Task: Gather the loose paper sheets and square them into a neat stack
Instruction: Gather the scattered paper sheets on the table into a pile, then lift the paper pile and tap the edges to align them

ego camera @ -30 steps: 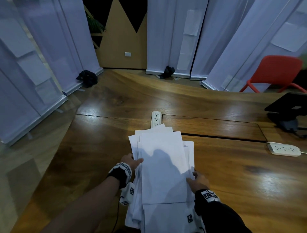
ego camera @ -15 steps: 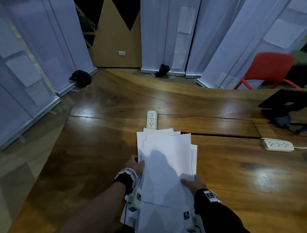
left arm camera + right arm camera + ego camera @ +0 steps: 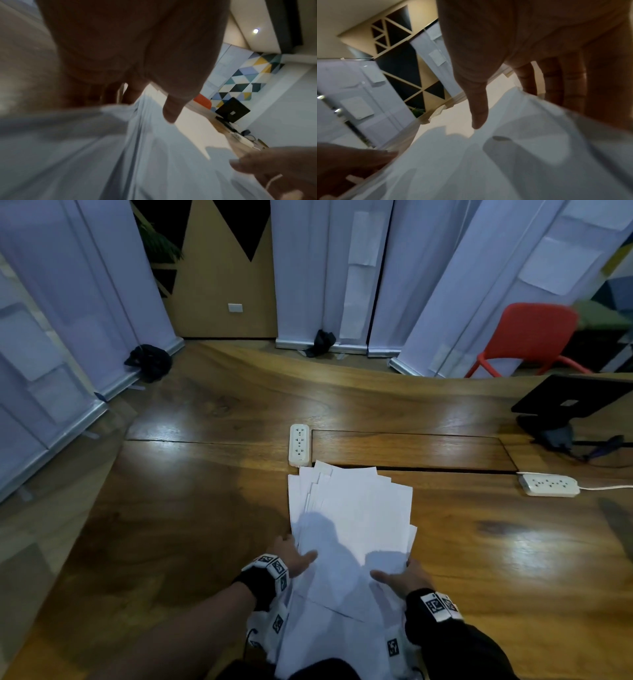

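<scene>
Head view, paper sheets (image 3: 356, 518) between left hand (image 3: 294, 556), right hand (image 3: 404, 577)

Both forearms reach forward near the body. The left hand (image 3: 294, 554) and right hand (image 3: 402, 575) grip opposite sides, thumbs on top.
</scene>
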The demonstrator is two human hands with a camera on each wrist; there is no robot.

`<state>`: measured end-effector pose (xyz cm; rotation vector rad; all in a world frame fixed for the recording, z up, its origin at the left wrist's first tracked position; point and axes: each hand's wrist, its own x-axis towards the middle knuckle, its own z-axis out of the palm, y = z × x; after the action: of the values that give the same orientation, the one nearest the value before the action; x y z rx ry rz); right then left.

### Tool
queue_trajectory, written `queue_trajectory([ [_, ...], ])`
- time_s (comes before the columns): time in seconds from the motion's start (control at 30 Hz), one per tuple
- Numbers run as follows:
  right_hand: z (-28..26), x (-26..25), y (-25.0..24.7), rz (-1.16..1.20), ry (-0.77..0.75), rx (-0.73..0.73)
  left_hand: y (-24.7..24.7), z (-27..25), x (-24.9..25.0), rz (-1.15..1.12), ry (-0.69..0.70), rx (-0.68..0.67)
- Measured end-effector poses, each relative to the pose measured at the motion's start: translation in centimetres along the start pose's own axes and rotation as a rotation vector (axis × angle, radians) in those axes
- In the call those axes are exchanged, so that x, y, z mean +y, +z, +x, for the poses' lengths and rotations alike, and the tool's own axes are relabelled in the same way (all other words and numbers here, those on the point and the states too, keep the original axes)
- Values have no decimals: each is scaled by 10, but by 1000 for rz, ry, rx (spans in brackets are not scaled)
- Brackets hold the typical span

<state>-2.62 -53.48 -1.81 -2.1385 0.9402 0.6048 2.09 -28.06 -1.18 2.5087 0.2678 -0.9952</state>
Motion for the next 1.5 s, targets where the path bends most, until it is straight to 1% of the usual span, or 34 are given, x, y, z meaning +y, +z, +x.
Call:
queue_trajectory([
  [0.03, 0, -2, -1, -25, -14, 4, -5, 0, 0, 1, -10, -8],
  [0.17, -4, -13, -1, -106, -48, 51, -22, -4, 3, -30, -72, 33],
  [0.27, -4, -23, 2, -124, -90, -14, -18, -12, 17, -43, -69, -41],
  [0.3, -2, -25, 0, -123, -95, -22, -17, -13, 20, -72, -81, -42],
  [0.33, 1, -26, -3, -122, -80, -23, -19, -13, 20, -112, -104, -26],
  [0.4, 3, -28, -10, -92, -66, 10, -25, -8, 16, -194, -160, 51],
  [0.47, 4, -29, -11, -112, -99, 19, -27, -4, 15, -263, -183, 111],
  [0.57, 1, -30, -7, -153, -142, -39, -23, -5, 25, -375, -171, 80],
  [0.7, 8, -23, -2, -72, -183, -113, -28, -8, 30, -493, -189, 28],
  [0.77, 7, -19, 0, -37, -214, -120, -28, -8, 29, -468, -195, 1],
  [0.83, 3, -20, 5, -16, -241, -107, -29, -11, 29, -422, -191, 7],
  [0.9, -1, -22, 11, 32, -256, -128, -32, -16, 32, -471, -213, -1],
  [0.97, 2, -23, 15, 72, -254, -121, -31, -9, 28, -496, -205, -43],
  [1.0, 2, -24, 15, 98, -243, -110, -27, 4, 22, -497, -195, -74],
  [1.03, 3, -24, 15, 128, -233, -95, -20, 22, 13, -512, -202, -84],
  [1.1, 5, -25, 14, 171, -207, -61, -14, 32, 4, -543, -216, -66],
  [1.2, 8, -26, 13, 185, -163, -88, -26, -8, 12, -542, -236, -14],
  [1.23, 8, -28, 12, 190, -153, -98, -27, -11, 12, -560, -234, 0],
  [1.3, 13, -30, 7, 217, -135, -63, -32, -11, 11, -578, -145, 18],
  [1.37, 16, -38, 1, 306, -153, -22, -38, 19, -1, -616, -71, 71],
  [1.43, 11, -53, -6, 409, -193, -45, -48, 42, -10, -729, -16, 112],
  [1.47, 9, -65, -10, 480, -222, -72, -60, 38, -6, -791, 13, 116],
  [1.5, 4, -78, -15, 548, -264, -88, -80, 6, 10, -848, 51, 109],
])
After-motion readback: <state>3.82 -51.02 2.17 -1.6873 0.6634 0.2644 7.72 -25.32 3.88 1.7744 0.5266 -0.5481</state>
